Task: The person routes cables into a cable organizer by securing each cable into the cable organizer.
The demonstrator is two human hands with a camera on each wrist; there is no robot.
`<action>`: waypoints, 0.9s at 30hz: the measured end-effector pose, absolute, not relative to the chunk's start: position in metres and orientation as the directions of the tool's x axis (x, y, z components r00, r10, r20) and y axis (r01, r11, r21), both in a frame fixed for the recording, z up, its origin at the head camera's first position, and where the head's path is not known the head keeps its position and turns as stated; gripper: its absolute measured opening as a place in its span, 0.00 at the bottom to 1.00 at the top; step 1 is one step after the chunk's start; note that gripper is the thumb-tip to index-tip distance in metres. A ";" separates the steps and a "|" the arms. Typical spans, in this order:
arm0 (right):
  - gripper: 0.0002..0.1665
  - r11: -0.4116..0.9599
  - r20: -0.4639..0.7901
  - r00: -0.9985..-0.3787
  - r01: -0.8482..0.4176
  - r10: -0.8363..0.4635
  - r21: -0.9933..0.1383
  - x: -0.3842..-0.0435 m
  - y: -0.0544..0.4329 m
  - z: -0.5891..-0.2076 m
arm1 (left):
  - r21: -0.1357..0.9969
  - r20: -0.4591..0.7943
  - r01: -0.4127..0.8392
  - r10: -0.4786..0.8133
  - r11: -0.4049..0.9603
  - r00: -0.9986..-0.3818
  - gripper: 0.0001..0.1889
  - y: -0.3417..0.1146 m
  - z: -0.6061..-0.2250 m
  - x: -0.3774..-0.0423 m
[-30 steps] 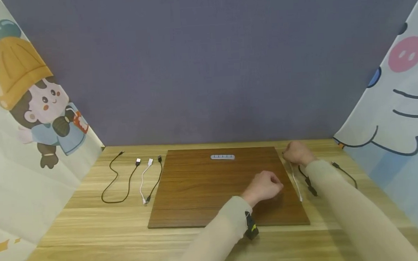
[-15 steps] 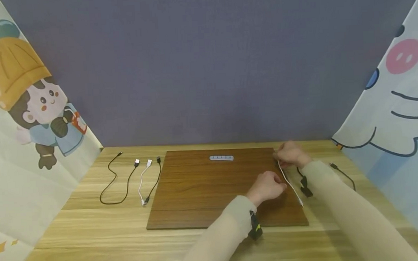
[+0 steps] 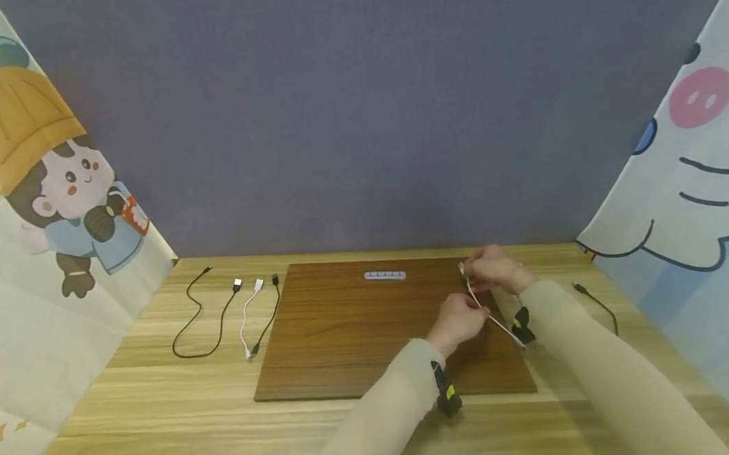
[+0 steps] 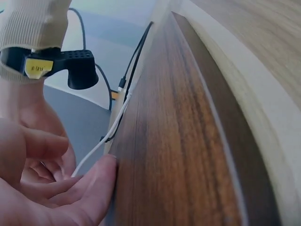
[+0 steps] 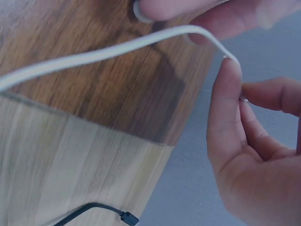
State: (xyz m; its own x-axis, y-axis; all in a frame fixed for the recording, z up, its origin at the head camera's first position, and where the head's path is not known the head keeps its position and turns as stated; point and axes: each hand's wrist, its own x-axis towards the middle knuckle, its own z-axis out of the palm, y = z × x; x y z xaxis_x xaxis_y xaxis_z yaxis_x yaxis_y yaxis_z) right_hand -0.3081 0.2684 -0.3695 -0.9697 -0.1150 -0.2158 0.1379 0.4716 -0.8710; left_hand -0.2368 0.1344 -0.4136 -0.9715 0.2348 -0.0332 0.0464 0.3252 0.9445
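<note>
A white USB cable (image 3: pixel 499 325) slants over the right part of the dark brown board (image 3: pixel 358 344). My right hand (image 3: pixel 493 269) pinches it near its upper plug, with thumb and fingertips together in the right wrist view. Close to the cable's middle, my left hand (image 3: pixel 459 322) hovers over the board. In the right wrist view the cable (image 5: pixel 108 52) passes by the left fingertips (image 5: pixel 221 23), which stand apart and do not close on it; whether they touch it I cannot tell. On the board's far side lies a pale cable holder (image 3: pixel 384 275) with several slots.
Left of the board lie a long black cable (image 3: pixel 187 326), a white cable (image 3: pixel 243 322) and a short black cable (image 3: pixel 269 322). Another black cable (image 3: pixel 600 304) lies at the right, partly behind the right sleeve. A grey partition (image 3: pixel 359 118) stands behind the table.
My right hand has moved left from the table onto the board's edge, lifting and drawing the white cable along. My left hand has shifted slightly and is now beside the cable's middle.
</note>
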 end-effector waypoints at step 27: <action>0.29 0.312 -0.163 -0.980 0.119 -0.118 -0.943 -0.312 0.264 -0.372 | 0.960 -0.060 -0.002 0.199 0.279 -0.978 0.03 0.102 -0.409 -0.245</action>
State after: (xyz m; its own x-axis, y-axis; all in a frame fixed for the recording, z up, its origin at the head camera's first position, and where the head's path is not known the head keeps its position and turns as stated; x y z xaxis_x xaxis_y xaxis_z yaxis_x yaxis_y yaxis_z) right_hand -0.3115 0.2641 -0.3716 -0.9796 -0.1178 -0.1627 0.1190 0.3119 -0.9426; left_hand -0.2445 0.1017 -0.4092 -0.9781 0.1992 -0.0599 -0.0020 0.2786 0.9604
